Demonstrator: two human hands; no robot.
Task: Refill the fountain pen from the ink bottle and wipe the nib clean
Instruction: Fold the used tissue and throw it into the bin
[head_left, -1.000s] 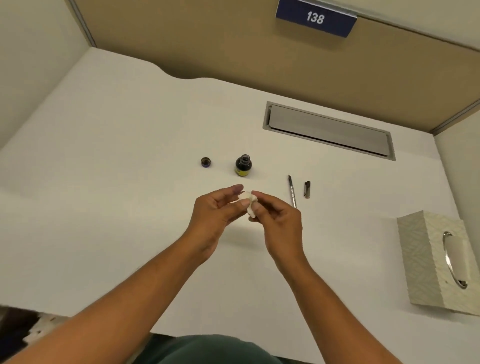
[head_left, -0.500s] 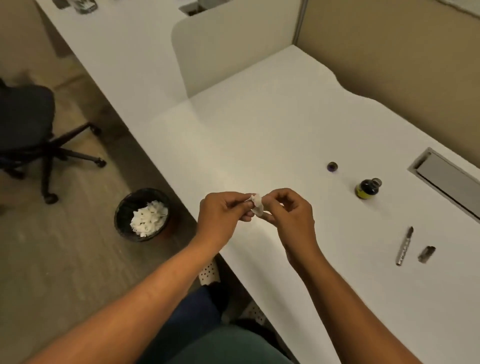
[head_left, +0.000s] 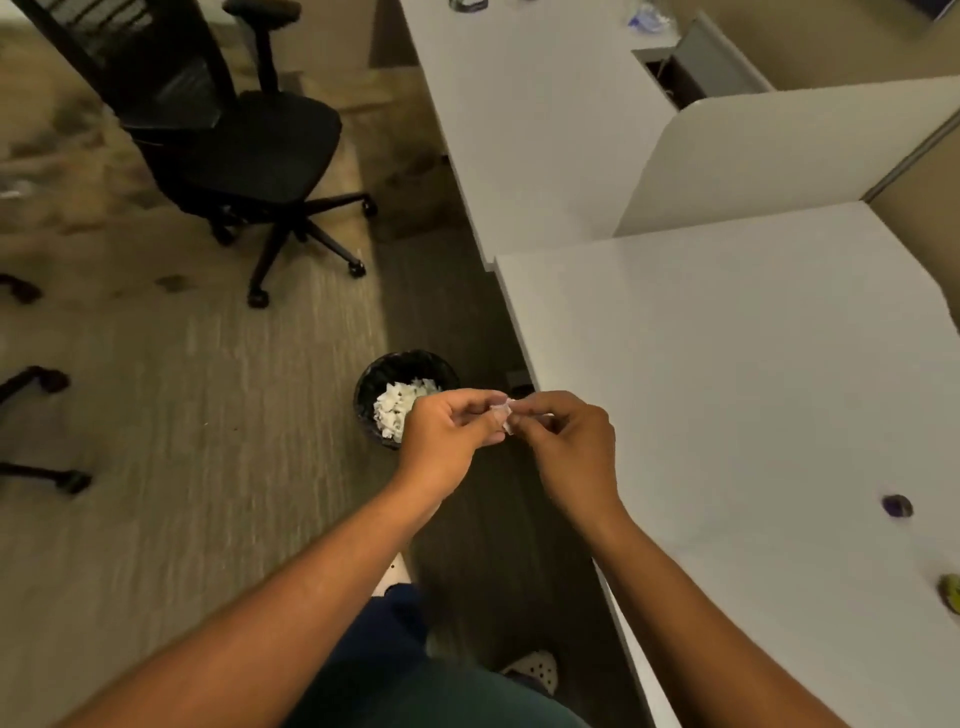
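A small crumpled white tissue (head_left: 503, 415) is pinched between my left hand (head_left: 448, 426) and my right hand (head_left: 566, 432), held in the air just off the desk's left edge. The ink bottle (head_left: 951, 595) shows only as a yellow-labelled sliver at the far right edge of the white desk (head_left: 727, 395). Its dark cap (head_left: 897, 505) lies on the desk a little beyond it. The fountain pen is out of view.
A black waste bin (head_left: 384, 379) with several crumpled white tissues stands on the floor just left of my hands. A black office chair (head_left: 234, 145) stands at the upper left. A white divider panel (head_left: 779, 156) separates a second desk behind.
My view has swung left from the desk toward the floor and bin. My hands, still holding the tissue together, have moved off the desk edge beside the bin. Pen and tissue box have left view.
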